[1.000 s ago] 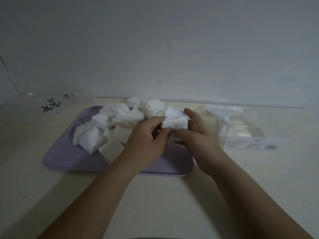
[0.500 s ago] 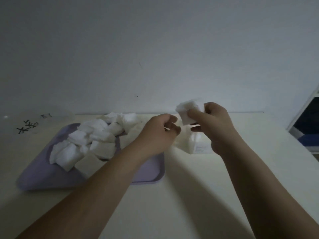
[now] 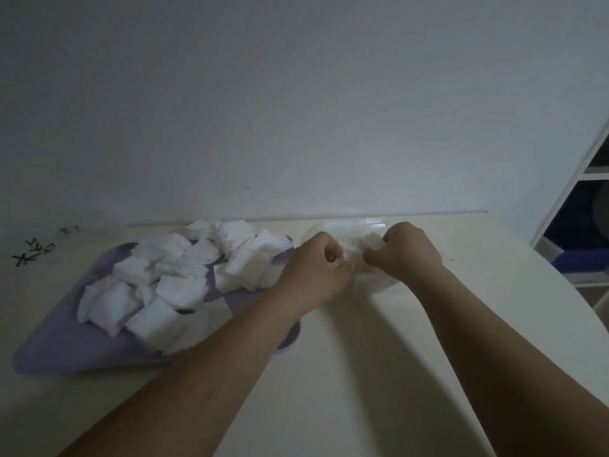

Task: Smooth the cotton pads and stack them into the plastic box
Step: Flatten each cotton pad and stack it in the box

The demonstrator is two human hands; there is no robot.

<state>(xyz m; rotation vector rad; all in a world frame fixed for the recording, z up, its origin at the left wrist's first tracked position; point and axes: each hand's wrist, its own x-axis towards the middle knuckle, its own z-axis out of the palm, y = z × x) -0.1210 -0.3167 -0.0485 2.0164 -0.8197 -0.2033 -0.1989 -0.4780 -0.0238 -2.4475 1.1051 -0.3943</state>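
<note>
Cotton pad point(image 3: 357, 247) is pinched at opposite edges by the left hand point(image 3: 314, 270) and right hand point(image 3: 410, 252), held over the plastic box point(image 3: 356, 225) near the table's far edge. It is best drawn taut, laid flat and squared before release.

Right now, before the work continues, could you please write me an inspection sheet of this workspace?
Surface: cream table, dimly lit.
Job's things: loose cotton pads heaped on a purple tray; clear plastic box to the right of the tray; one cotton pad held over the box.
Clutter: black marks at far left, on what I cannot tell.
Hands: left hand and right hand both pinch the cotton pad, fingers curled.
Cables: nothing seen.
Surroundings: white wall; shelf unit at right.
</note>
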